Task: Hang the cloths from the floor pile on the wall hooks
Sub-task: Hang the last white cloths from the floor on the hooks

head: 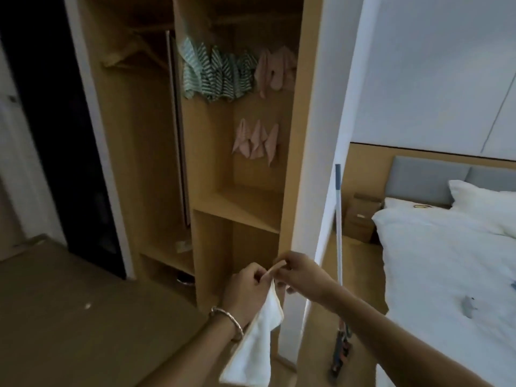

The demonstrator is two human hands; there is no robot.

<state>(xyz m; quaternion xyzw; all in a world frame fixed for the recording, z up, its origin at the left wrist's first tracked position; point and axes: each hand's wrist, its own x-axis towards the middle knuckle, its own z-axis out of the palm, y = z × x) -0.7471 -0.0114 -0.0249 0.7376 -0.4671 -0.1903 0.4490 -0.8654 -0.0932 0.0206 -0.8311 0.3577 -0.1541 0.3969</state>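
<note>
A white cloth (255, 342) with a tan edge hangs down in front of the open wardrobe. My left hand (247, 289) grips its top corner, and my right hand (300, 275) pinches its tan hanging loop (276, 268). Inside the wardrobe, several green striped cloths (219, 74) and pink cloths (275, 69) hang in an upper row. Three more pink cloths (255, 139) hang lower on the back panel. The hooks are hidden behind the cloths. The floor pile is out of view.
The wooden wardrobe has a shelf (237, 208) below the cloths and a white side panel (332, 135) on the right. A mop (339, 219) leans beside it. A bed (452, 261) with white bedding fills the right. A dark doorway (55, 121) is at left.
</note>
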